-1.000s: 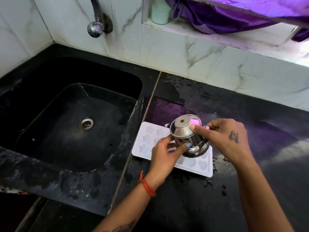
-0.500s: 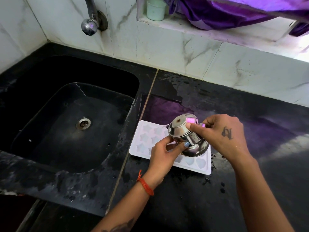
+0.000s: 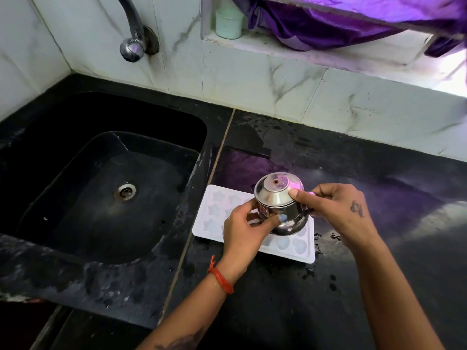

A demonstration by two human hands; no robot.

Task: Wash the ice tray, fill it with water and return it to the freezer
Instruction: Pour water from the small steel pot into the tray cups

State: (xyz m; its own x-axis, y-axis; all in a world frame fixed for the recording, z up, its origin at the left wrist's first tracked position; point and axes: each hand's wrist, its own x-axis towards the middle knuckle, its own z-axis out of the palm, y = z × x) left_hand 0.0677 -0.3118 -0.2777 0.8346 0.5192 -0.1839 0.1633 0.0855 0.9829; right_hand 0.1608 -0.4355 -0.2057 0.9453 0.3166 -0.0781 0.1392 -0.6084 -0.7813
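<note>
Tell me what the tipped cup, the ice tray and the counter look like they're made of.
Cup: polished metal, likely stainless steel; it mirrors purple light and the hands.
Ice tray: white matte plastic or silicone, hard to say which; moulded star and heart cells.
Counter: glossy black stone, probably granite; it is speckled and shows reflections and water drops.

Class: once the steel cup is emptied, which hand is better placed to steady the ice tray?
Left. The left hand sits over the tray on the sink side; the right hand grips the cup.
</note>
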